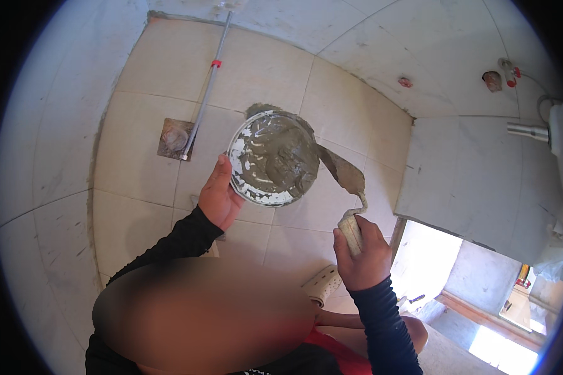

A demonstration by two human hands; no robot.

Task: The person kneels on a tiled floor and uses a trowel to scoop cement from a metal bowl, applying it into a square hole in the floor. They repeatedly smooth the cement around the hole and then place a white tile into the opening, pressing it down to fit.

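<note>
Nearest the camera, my black fabric sleeve (169,242) runs to my left hand (218,199), which grips the side of a round, whitish tub (254,194) over beige floor tiles (341,103). Wet grey mortar (288,153) coats its inside. Just right, a mortar-smeared trowel (345,172) points at the rim, its pale cylindrical handle (351,234) clasped in my right hand (367,257).
</note>
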